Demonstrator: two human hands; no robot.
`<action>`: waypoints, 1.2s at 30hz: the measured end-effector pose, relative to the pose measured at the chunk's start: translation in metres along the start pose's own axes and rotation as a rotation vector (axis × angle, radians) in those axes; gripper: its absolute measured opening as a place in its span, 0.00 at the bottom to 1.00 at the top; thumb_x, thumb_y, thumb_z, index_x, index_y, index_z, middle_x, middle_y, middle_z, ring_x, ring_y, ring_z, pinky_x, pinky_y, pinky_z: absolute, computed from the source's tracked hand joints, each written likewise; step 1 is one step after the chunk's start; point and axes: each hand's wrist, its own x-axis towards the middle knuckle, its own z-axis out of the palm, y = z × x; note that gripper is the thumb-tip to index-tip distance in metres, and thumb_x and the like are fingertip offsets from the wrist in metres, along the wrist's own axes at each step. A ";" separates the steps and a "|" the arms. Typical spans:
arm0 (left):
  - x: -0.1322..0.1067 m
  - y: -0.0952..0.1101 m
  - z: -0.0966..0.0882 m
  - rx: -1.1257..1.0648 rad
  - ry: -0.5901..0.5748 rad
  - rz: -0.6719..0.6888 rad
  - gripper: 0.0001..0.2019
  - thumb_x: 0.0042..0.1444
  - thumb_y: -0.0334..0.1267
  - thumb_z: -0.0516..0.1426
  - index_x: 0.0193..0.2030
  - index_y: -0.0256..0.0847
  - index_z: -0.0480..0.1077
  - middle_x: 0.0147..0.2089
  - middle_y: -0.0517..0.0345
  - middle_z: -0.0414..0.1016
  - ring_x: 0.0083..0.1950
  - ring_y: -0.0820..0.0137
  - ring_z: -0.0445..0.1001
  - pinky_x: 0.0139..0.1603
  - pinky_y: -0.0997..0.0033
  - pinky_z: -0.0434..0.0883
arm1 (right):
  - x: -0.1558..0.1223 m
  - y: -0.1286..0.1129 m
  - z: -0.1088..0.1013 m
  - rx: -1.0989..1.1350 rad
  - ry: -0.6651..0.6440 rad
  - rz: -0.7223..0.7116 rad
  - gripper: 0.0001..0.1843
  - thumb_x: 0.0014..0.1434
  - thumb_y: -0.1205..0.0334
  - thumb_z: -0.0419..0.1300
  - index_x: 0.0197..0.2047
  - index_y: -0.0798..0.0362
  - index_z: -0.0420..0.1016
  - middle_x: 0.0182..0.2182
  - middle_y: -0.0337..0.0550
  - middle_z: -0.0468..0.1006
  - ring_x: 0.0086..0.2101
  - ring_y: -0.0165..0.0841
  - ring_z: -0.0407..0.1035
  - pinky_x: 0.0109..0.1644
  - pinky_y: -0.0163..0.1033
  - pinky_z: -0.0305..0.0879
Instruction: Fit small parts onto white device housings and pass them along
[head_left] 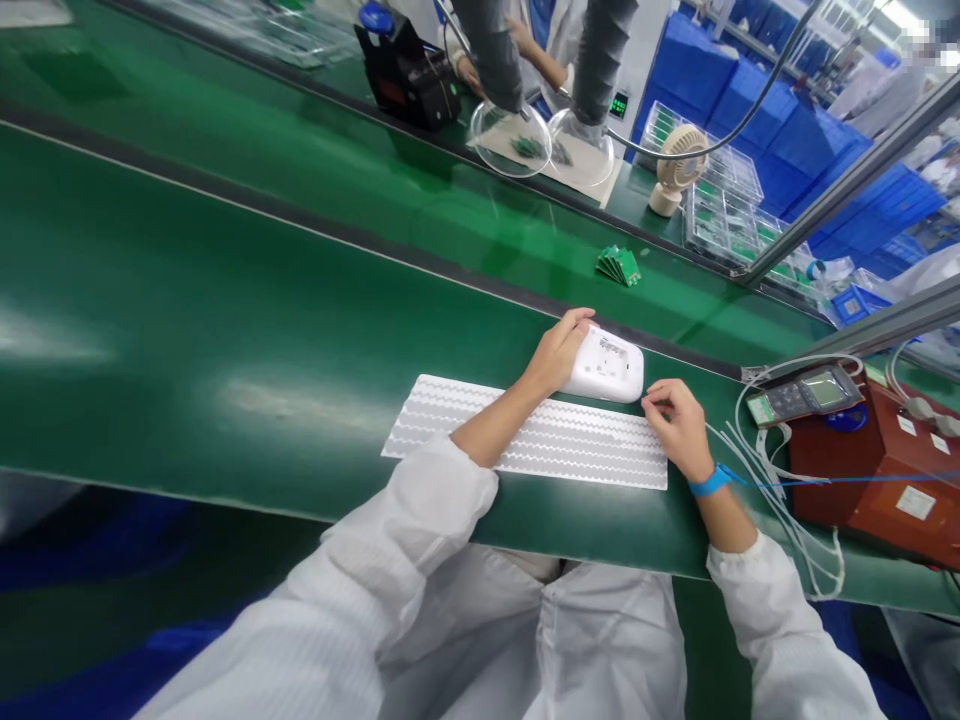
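Our left hand (559,350) cups the white device (609,365). Right hand (679,425) fingertips are pinched shut over the sheet (480,430) — maybe on a sticker. A loose cup could let the device skid.

Bright, even overhead light. Pale glare streaks lie across the green surface (225,300) at left. Wide-angle view bends straight edges and tilts the scene. The far upper right corner is blurred.
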 end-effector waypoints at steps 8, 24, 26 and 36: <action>-0.004 -0.003 -0.002 0.022 0.024 -0.006 0.23 0.76 0.51 0.51 0.68 0.46 0.75 0.63 0.51 0.85 0.58 0.57 0.82 0.63 0.57 0.77 | 0.008 0.016 0.021 0.083 0.144 0.070 0.06 0.70 0.57 0.67 0.40 0.46 0.77 0.48 0.48 0.80 0.48 0.41 0.78 0.44 0.44 0.84; -0.010 0.001 -0.006 0.036 0.004 -0.011 0.20 0.78 0.49 0.51 0.68 0.49 0.75 0.63 0.52 0.85 0.58 0.57 0.82 0.62 0.57 0.78 | 0.004 0.008 0.014 -0.028 0.081 0.016 0.04 0.75 0.61 0.64 0.45 0.46 0.81 0.48 0.49 0.82 0.46 0.40 0.80 0.44 0.46 0.86; -0.010 0.001 -0.006 0.035 0.003 -0.013 0.21 0.78 0.49 0.51 0.69 0.48 0.75 0.63 0.51 0.85 0.58 0.57 0.82 0.63 0.56 0.78 | 0.005 0.006 0.013 -0.026 0.068 0.014 0.04 0.75 0.61 0.64 0.44 0.46 0.80 0.48 0.49 0.82 0.46 0.40 0.80 0.44 0.45 0.86; -0.011 0.000 -0.006 0.029 0.003 -0.013 0.21 0.77 0.49 0.52 0.69 0.48 0.75 0.64 0.51 0.84 0.59 0.56 0.82 0.61 0.56 0.79 | 0.004 0.006 0.016 -0.016 0.081 0.045 0.04 0.75 0.62 0.63 0.45 0.45 0.79 0.47 0.48 0.81 0.42 0.39 0.79 0.41 0.46 0.85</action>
